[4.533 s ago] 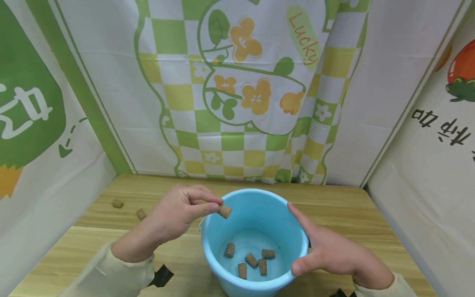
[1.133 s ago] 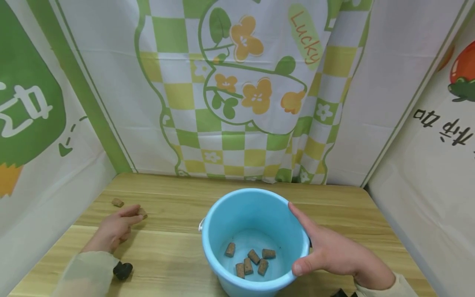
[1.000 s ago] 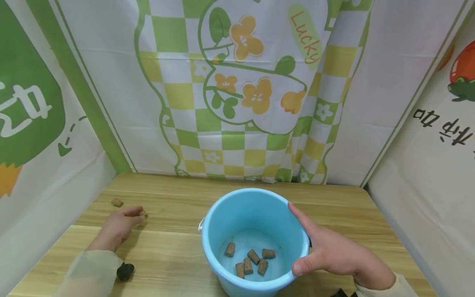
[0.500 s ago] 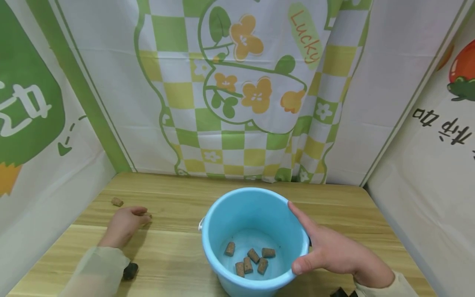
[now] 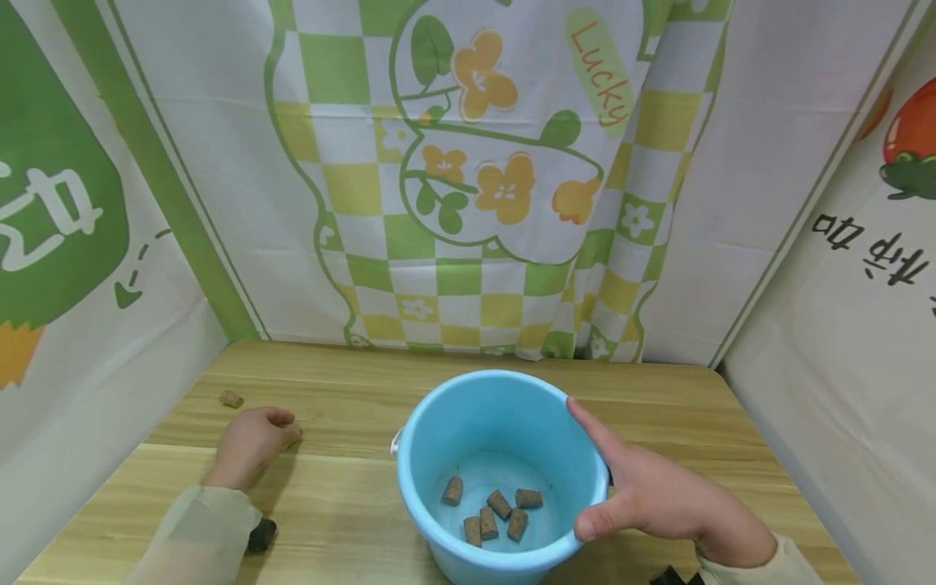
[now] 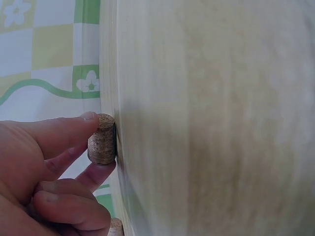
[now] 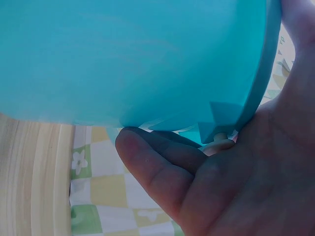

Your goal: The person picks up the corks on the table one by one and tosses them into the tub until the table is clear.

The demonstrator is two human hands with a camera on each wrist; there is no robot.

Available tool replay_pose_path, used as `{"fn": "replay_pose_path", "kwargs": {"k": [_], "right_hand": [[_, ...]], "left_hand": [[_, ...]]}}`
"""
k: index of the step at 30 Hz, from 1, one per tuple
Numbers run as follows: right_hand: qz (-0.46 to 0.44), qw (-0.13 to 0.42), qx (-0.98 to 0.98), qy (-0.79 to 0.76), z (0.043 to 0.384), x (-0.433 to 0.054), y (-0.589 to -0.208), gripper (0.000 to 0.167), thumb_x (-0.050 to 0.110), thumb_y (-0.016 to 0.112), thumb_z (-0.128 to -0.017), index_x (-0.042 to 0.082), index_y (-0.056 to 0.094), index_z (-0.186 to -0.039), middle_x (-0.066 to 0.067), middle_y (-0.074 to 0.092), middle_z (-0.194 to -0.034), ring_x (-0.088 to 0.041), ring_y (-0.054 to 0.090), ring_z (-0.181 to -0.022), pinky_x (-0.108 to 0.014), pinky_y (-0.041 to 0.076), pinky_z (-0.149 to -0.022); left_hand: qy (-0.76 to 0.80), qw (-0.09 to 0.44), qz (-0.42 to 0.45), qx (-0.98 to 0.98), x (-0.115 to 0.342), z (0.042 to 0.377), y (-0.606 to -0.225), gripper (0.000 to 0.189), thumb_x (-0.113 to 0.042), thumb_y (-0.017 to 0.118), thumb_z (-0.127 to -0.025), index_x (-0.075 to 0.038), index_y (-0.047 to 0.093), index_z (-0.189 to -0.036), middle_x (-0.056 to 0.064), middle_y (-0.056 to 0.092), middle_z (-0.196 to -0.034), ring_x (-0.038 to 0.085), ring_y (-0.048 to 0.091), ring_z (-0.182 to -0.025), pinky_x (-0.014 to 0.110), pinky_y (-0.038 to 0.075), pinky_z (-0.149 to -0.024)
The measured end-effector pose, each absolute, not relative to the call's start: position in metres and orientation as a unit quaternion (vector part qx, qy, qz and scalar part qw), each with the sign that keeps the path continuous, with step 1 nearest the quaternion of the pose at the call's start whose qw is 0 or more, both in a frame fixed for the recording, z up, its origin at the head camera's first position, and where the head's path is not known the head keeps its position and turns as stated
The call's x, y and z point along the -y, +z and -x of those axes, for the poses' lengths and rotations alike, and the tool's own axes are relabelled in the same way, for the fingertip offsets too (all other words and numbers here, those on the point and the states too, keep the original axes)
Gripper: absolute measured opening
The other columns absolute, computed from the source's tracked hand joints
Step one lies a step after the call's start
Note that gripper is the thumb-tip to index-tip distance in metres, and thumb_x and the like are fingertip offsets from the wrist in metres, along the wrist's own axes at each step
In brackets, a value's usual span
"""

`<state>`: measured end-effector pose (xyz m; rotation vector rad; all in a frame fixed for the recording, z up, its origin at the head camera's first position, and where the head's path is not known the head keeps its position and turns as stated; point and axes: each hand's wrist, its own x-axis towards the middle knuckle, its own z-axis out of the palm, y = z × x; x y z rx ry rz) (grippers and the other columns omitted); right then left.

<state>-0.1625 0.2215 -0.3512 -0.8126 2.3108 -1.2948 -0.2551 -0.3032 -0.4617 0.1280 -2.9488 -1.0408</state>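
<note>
Thumb and fingers of my left hand (image 5: 252,439) pinch a cork (image 6: 102,140) by its two ends, low at the tabletop on the left. In the head view that cork is mostly hidden behind the fingers. My right hand (image 5: 651,491) grips the right side of a light blue bucket (image 5: 504,561), thumb over the rim and the other fingers along the outer wall, as the right wrist view shows. Several brown corks (image 5: 500,504) lie on the bucket's floor. Another single cork (image 5: 231,398) lies on the table, behind and left of my left hand.
The wooden table (image 5: 351,504) runs back to a white curtain (image 5: 483,309) with a green and yellow check print. Printed cloth walls (image 5: 841,349) stand at both sides. A white handle joint (image 5: 396,443) juts from the bucket's left side.
A cork my left hand held over the bucket is now inside. That hand went left to another cork and shifted it slightly right. My right hand stays on the rim.
</note>
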Motion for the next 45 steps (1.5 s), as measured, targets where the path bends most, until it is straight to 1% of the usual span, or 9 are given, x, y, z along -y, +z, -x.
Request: {"fn": "replay_pose_path", "kwargs": {"k": [13, 22, 25, 30, 31, 34, 37, 38, 45], "right_hand": [[0.286, 0.187, -0.818, -0.463, 0.163, -0.222, -0.351, 0.123, 0.026, 0.087, -0.081, 0.025, -0.006, -0.160, -0.017, 0.040, -0.147, -0.032, 0.056, -0.116, -0.032, 0.047, -0.091], [0.285, 0.188, -0.817, -0.463, 0.162, -0.222, -0.351, 0.122, 0.027, 0.086, -0.081, 0.025, -0.007, -0.160, -0.016, 0.040, -0.147, -0.031, 0.056, -0.116, -0.032, 0.047, -0.091], [0.293, 0.185, -0.816, -0.463, 0.162, -0.222, -0.352, 0.123, 0.028, 0.086, -0.081, 0.024, -0.007, -0.160, -0.017, 0.041, -0.147, -0.031, 0.057, -0.115, -0.033, 0.047, -0.091], [0.295, 0.181, -0.818, -0.459, 0.163, -0.223, -0.352, 0.123, 0.029, 0.087, -0.081, 0.025, -0.007, -0.160, -0.016, 0.043, -0.145, -0.030, 0.058, -0.114, -0.032, 0.047, -0.090], [0.293, 0.183, -0.818, -0.460, 0.163, -0.223, -0.352, 0.123, 0.028, 0.087, -0.081, 0.025, -0.007, -0.160, -0.016, 0.044, -0.145, -0.030, 0.058, -0.114, -0.032, 0.047, -0.090], [0.287, 0.186, -0.819, -0.460, 0.163, -0.222, -0.352, 0.123, 0.028, 0.086, -0.081, 0.025, -0.007, -0.160, -0.015, 0.043, -0.145, -0.030, 0.057, -0.114, -0.033, 0.047, -0.090], [0.285, 0.188, -0.820, -0.459, 0.163, -0.222, -0.351, 0.122, 0.028, 0.086, -0.081, 0.024, -0.007, -0.160, -0.016, 0.043, -0.145, -0.030, 0.057, -0.115, -0.033, 0.047, -0.090], [0.285, 0.187, -0.821, -0.458, 0.163, -0.222, -0.351, 0.122, 0.029, 0.086, -0.081, 0.024, -0.006, -0.160, -0.016, 0.043, -0.145, -0.030, 0.057, -0.115, -0.033, 0.047, -0.090], [0.284, 0.190, -0.817, -0.464, 0.163, -0.222, -0.351, 0.123, 0.027, 0.086, -0.081, 0.023, -0.007, -0.160, -0.017, 0.040, -0.147, -0.031, 0.056, -0.115, -0.033, 0.047, -0.090]], "left_hand": [[-0.313, 0.019, -0.059, 0.948, 0.300, 0.255, -0.462, 0.038, -0.028, 0.070, -0.091, 0.004, 0.071, -0.111, 0.026, 0.065, -0.116, 0.047, 0.058, -0.105, 0.054, 0.046, -0.082], [-0.261, 0.006, -0.025, 0.965, 0.292, 0.257, -0.456, 0.035, -0.024, 0.071, -0.088, 0.007, 0.069, -0.103, 0.021, 0.069, -0.100, 0.036, 0.064, -0.087, 0.053, 0.049, -0.073], [-0.272, -0.001, -0.030, 0.962, 0.292, 0.257, -0.456, 0.034, -0.023, 0.071, -0.088, 0.007, 0.070, -0.104, 0.019, 0.069, -0.099, 0.036, 0.064, -0.087, 0.052, 0.050, -0.072], [-0.393, -0.045, -0.056, 0.917, 0.304, 0.259, -0.459, 0.041, -0.029, 0.070, -0.093, 0.006, 0.068, -0.114, 0.024, 0.063, -0.118, 0.042, 0.055, -0.108, 0.055, 0.044, -0.085], [-0.425, -0.055, -0.063, 0.901, 0.307, 0.260, -0.461, 0.043, -0.030, 0.069, -0.094, 0.006, 0.067, -0.118, 0.025, 0.060, -0.123, 0.041, 0.054, -0.107, 0.053, 0.045, -0.083], [-0.511, -0.082, -0.091, 0.851, 0.315, 0.260, -0.466, 0.049, -0.031, 0.068, -0.096, 0.006, 0.062, -0.128, 0.020, 0.062, -0.124, 0.025, 0.058, -0.077, 0.038, 0.049, -0.067], [-0.549, -0.084, -0.111, 0.824, 0.317, 0.259, -0.471, 0.052, -0.029, 0.069, -0.095, 0.007, 0.059, -0.132, 0.018, 0.066, -0.120, 0.007, 0.037, -0.046, 0.026, 0.038, -0.042], [-0.556, -0.084, -0.113, 0.819, 0.317, 0.259, -0.471, 0.052, -0.028, 0.069, -0.095, 0.008, 0.058, -0.132, 0.017, 0.068, -0.117, 0.004, 0.032, -0.042, 0.024, 0.035, -0.040], [-0.578, -0.099, -0.106, 0.803, 0.313, 0.257, -0.469, 0.052, -0.025, 0.067, -0.097, 0.011, 0.056, -0.132, 0.024, 0.058, -0.128, 0.002, 0.032, -0.045, 0.021, 0.034, -0.042]]}}
